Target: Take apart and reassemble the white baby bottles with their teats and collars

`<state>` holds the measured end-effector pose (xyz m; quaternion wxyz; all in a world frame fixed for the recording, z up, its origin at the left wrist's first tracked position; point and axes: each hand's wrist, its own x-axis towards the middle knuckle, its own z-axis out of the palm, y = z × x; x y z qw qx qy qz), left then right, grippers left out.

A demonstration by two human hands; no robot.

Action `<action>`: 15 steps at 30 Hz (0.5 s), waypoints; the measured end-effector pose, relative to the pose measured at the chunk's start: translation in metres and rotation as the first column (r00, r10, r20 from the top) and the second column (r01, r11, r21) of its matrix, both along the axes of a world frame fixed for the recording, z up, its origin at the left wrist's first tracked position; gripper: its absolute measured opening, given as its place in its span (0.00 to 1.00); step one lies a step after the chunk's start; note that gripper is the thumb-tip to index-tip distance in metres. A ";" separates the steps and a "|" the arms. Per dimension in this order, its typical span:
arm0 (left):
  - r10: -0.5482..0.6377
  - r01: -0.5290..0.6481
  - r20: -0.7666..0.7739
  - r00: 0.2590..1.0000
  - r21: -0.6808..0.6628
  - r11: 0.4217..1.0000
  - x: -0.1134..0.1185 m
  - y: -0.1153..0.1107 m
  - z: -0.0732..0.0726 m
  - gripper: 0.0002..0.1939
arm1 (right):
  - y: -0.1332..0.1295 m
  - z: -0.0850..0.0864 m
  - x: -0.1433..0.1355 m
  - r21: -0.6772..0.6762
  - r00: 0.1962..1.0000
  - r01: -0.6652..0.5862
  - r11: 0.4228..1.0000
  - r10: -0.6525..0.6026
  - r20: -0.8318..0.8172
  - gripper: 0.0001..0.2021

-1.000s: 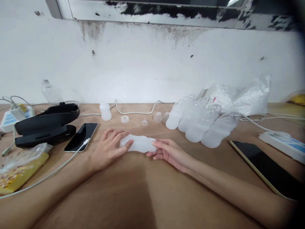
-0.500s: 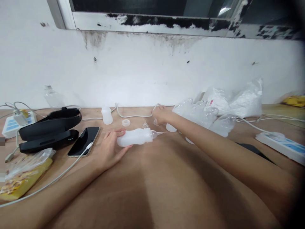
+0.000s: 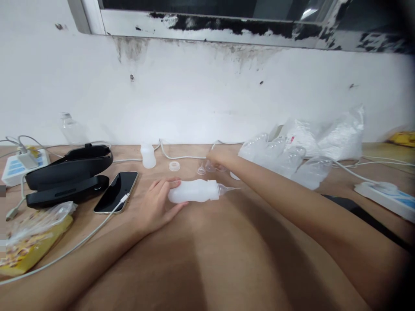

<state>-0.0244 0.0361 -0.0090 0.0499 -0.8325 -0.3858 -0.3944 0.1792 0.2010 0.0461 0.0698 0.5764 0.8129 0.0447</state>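
Frosted bottle [image 3: 193,191] lies on its side mid-table [image 3: 181,259], its clear nozzle [image 3: 227,189] toward three o'clock, the left hand [image 3: 157,203] loosely spanning its nine-o'clock end between fingers and thumb. At one o'clock from it, the right hand [image 3: 220,158] is over clear domes [image 3: 210,166], fingertips hidden, grip impossible to tell; a smaller ring [image 3: 174,166] lies at eleven.

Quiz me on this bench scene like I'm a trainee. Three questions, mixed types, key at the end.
1. True or false: the left hand has hold of the white bottle at the end opposite its clear tip.
2. What lies across the phone?
A) a spoon
B) a white cable plug
C) a coin
3. Fill in: in the picture, the bottle's tip points to the ____.

Key: 1 true; 2 B; 3 right
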 end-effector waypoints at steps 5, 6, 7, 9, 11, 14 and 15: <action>0.038 -0.026 0.117 0.992 -0.100 0.995 0.000 -0.001 0.002 0.21 | -0.020 0.030 0.005 0.051 1.000 0.029 0.998 -0.029 0.005 0.14; 0.062 -0.038 0.162 0.985 -0.143 0.989 0.000 -0.001 0.003 0.21 | -0.028 0.038 0.009 0.082 1.000 0.023 0.996 -0.022 -0.010 0.14; 0.088 -0.048 0.207 0.974 -0.191 0.980 -0.001 -0.001 0.004 0.21 | -0.037 0.045 0.014 0.123 1.000 0.011 0.992 -0.008 -0.025 0.15; 0.125 -0.035 0.307 0.944 -0.282 0.959 -0.002 -0.001 0.007 0.20 | -0.061 0.051 0.024 0.212 0.991 -0.027 0.977 0.054 -0.121 0.19; 0.141 0.023 0.418 0.898 -0.365 0.931 -0.004 0.001 0.008 0.19 | -0.088 0.043 0.033 0.304 0.837 -0.068 0.950 0.220 -0.502 0.20; 0.152 0.146 0.540 0.828 -0.469 0.871 -0.008 0.005 0.006 0.20 | -0.122 0.005 0.042 0.061 0.190 -0.158 0.985 0.091 -0.977 0.21; 0.156 0.173 0.554 0.818 -0.495 0.852 -0.009 0.006 0.005 0.21 | -0.131 -0.010 0.044 -0.029 0.029 -0.220 0.975 -0.023 -0.999 0.20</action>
